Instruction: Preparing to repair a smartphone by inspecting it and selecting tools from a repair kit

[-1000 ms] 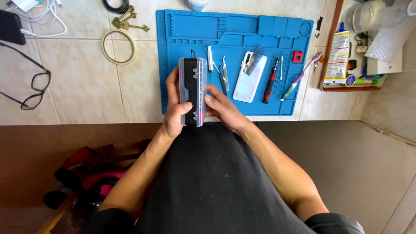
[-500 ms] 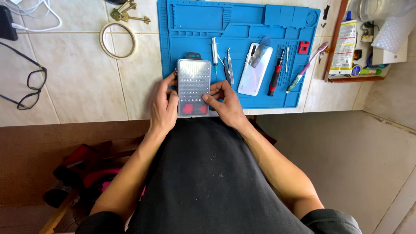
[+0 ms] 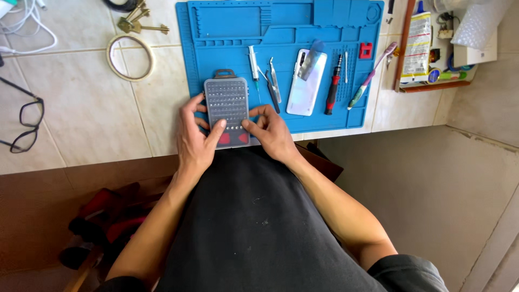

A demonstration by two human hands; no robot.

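Lying flat at the near left corner of the blue mat (image 3: 281,32): one grey bit case (image 3: 227,105), close to the worktop (image 3: 92,113) front edge. Bare tiles to its left. Beside it on the mat: two tweezers (image 3: 274,84), one white phone (image 3: 306,84), one red screwdriver (image 3: 332,86). Held at both sides by left hand (image 3: 194,140) and right hand (image 3: 273,132), fingers curled loosely, thumbs pressing its near end.

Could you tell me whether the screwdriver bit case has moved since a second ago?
Yes. The bit case, then held on edge, now lies flat on the blue mat.
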